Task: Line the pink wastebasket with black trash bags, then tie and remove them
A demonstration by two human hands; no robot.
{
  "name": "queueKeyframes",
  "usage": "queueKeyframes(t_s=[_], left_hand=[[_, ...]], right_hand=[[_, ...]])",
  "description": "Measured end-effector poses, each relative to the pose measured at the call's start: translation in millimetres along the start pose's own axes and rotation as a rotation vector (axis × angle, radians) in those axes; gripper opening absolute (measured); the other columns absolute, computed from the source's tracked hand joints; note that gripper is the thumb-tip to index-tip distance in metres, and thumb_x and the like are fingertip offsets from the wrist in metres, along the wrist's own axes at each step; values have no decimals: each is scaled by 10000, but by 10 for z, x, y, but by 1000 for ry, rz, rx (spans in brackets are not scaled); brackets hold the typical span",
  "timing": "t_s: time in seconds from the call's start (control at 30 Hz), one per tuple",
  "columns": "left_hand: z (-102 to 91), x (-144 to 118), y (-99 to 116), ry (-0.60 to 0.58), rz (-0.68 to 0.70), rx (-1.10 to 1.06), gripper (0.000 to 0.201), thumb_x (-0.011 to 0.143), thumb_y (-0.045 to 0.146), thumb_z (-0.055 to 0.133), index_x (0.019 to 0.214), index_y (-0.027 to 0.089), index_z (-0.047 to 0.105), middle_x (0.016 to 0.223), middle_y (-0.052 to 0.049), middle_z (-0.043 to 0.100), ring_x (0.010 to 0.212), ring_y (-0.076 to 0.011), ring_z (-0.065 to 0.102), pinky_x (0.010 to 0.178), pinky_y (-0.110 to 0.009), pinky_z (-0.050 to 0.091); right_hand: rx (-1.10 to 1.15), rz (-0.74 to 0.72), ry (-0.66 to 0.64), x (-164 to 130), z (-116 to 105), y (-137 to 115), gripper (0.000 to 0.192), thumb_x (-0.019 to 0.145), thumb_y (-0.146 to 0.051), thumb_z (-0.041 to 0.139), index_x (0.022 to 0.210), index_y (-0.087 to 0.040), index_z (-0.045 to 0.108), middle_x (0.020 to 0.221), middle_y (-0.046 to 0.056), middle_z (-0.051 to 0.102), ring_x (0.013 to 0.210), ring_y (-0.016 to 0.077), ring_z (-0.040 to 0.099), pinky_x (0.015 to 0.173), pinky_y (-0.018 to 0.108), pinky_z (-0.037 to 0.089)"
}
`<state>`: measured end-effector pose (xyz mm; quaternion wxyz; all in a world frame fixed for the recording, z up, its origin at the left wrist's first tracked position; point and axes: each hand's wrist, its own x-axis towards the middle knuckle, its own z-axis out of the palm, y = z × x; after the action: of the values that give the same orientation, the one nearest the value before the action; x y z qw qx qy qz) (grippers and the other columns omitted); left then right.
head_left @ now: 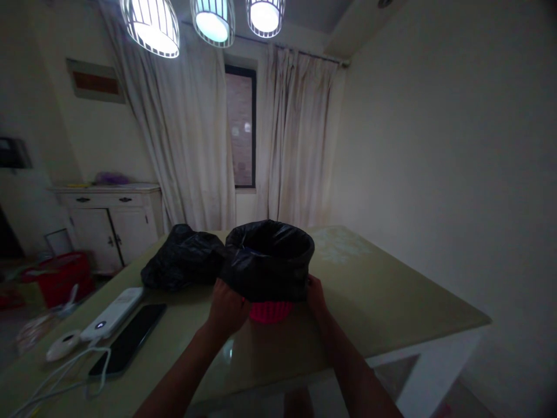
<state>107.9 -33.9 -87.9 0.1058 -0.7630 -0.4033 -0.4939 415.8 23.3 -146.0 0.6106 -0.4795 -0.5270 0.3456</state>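
Gripping a small pink bin (270, 311) from both sides, a person stands at the near edge of a pale green table (391, 302). A black bag liner (270, 255) is pulled over the bin's mouth and folded down its outside, so only the pink base shows beneath the plastic. The left hand (227, 307) is closed on the liner's lower hem at the bin's left side; the right hand (316, 296) pinches the hem at the right side, fingers curled into the plastic. Holding opposite sides like this likely keeps the liner taut and even around the rim. The bin sits near the middle of the table's near edge, just ahead of the forearms.

Touching the liner on its left lies a heap of crumpled black bags (183, 258). Toward the table's left corner rest a white power bank (113, 313), a dark phone (128, 339) just beside it, and a trailing white cable (65, 377). Beyond the table hang cream curtains (287, 133) beside a dark window.
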Motion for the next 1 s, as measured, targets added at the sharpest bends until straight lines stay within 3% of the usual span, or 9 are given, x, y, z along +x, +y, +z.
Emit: queueKeyframes(t_s=[0.17, 0.3, 0.47, 0.57, 0.67, 0.77, 0.87, 0.93, 1.0], left_hand=[[-404, 368, 371, -51, 91, 159, 208, 872, 260, 555, 737, 231, 711, 821, -149, 734, 892, -349, 686, 843, -478, 509], [-545, 633, 554, -182, 118, 270, 235, 871, 274, 583, 651, 233, 656, 727, -135, 708, 819, -332, 692, 825, -469, 483], [-597, 898, 741, -355, 84, 331, 358, 941, 316, 536, 615, 222, 648, 659, -115, 706, 733, -297, 703, 822, -448, 473], [-559, 950, 766, -333, 105, 330, 334, 900, 300, 542, 585, 224, 623, 658, -123, 711, 719, -290, 708, 813, -434, 476], [-494, 950, 719, -270, 155, 288, 320, 865, 289, 547, 549, 238, 569, 624, -118, 689, 685, -275, 693, 784, -419, 474], [-438, 944, 650, -191, 240, 237, 337, 860, 282, 531, 525, 250, 511, 578, -102, 648, 626, -254, 658, 722, -406, 446], [-407, 945, 611, -96, 320, 182, 360, 865, 271, 514, 509, 255, 470, 540, -91, 607, 575, -240, 620, 670, -398, 411], [-403, 944, 613, -44, 360, 134, 363, 863, 253, 509, 504, 254, 456, 522, -80, 587, 552, -229, 601, 657, -391, 401], [-410, 938, 631, -8, 379, 98, 364, 859, 234, 509, 501, 252, 448, 509, -70, 575, 532, -217, 585, 647, -384, 394]], right_hand=[[123, 38, -27, -16, 4, 10, 399, 656, -377, 734, 955, -127, 820, 948, 152, 831, 833, 297, 737, 792, 401, 597], [230, 73, -7, -9, -41, 64, 470, 644, -424, 813, 1004, -122, 803, 913, 135, 824, 783, 271, 735, 745, 376, 593], [489, 95, 32, -73, -57, 15, 578, 678, -517, 895, 1144, -195, 777, 1078, 110, 836, 906, 271, 774, 831, 393, 614], [745, 66, 14, -181, -50, -76, 626, 667, -436, 947, 1240, -252, 774, 1281, 98, 804, 1090, 281, 771, 973, 421, 604], [794, 32, 73, -233, -75, -202, 649, 643, -367, 961, 1259, -289, 775, 1301, 63, 799, 1079, 257, 769, 969, 406, 604], [683, -8, 237, -129, -153, -457, 493, 656, -376, 947, 1107, -245, 796, 1085, 34, 828, 920, 203, 751, 887, 349, 602], [567, -114, 373, 91, -272, -912, 381, 712, -439, 890, 1005, -225, 774, 949, 2, 802, 866, 175, 721, 872, 320, 590], [468, -198, 319, 229, -347, -1279, 389, 757, -459, 849, 1061, -229, 773, 1007, 7, 807, 917, 180, 726, 915, 324, 588], [345, -226, 177, 319, -395, -1630, 435, 758, -463, 854, 1118, -230, 780, 1072, 29, 819, 976, 199, 742, 951, 341, 590]])
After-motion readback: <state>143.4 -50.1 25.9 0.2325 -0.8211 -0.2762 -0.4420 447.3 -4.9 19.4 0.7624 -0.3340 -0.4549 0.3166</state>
